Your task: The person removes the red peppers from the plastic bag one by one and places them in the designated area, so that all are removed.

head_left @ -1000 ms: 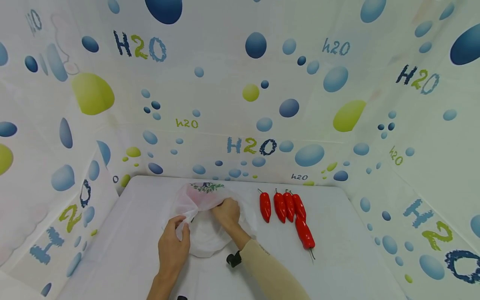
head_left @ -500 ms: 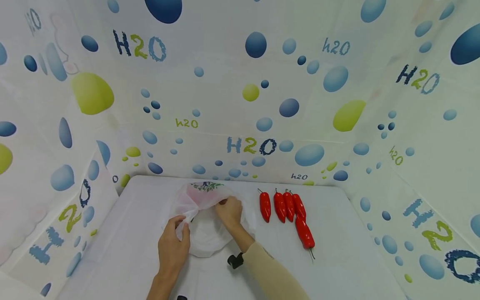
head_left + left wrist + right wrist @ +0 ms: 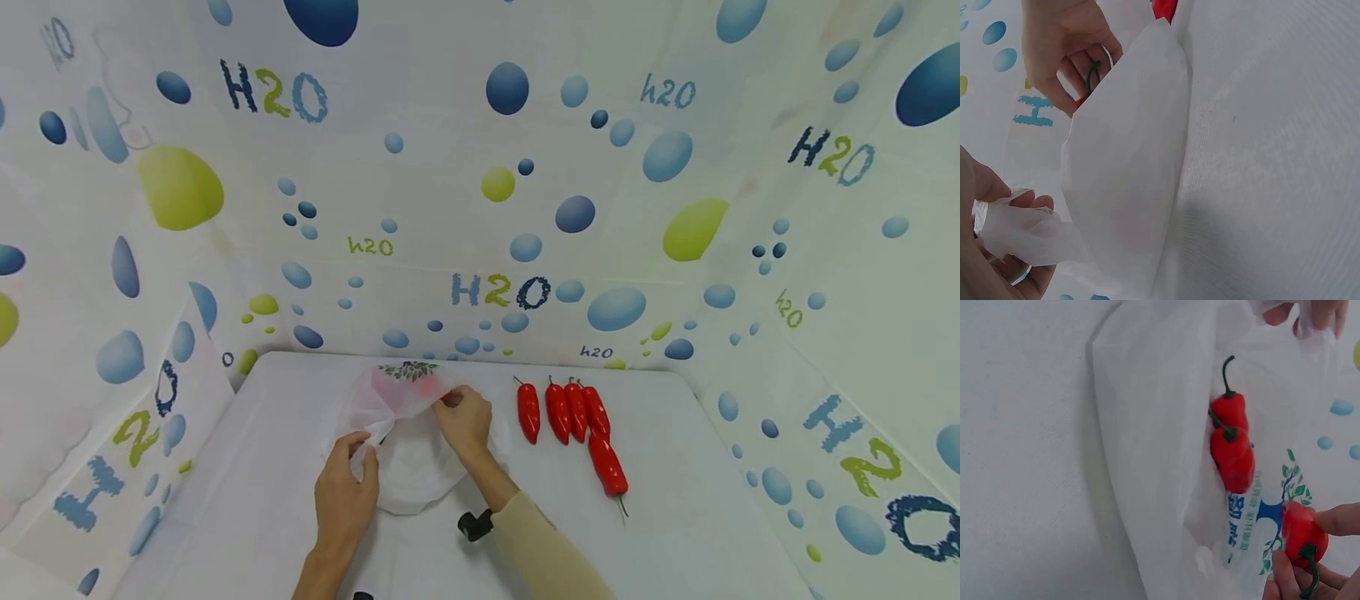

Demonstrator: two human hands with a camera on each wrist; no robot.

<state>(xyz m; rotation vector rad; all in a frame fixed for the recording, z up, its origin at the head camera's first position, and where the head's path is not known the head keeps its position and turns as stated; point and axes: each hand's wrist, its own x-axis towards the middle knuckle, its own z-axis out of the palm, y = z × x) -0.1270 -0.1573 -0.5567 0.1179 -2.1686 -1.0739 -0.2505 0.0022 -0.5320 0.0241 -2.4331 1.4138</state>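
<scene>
Pinching a red pepper (image 3: 1302, 526) between thumb and fingers of the right hand (image 3: 465, 421), at the mouth of the white plastic bag (image 3: 420, 482), with the sleeved forearm (image 3: 551, 546) slanting in from the near right. Gripping the bag's bunched left side in the left hand (image 3: 347, 496), fingers curled round the plastic. Showing two more peppers (image 3: 1233, 453) inside, overlapping. Leaving a broad strip of white tabletop (image 3: 247, 475) between bag and left edge, and another right of the five loose peppers (image 3: 576, 412); tighter at the far edge.
</scene>
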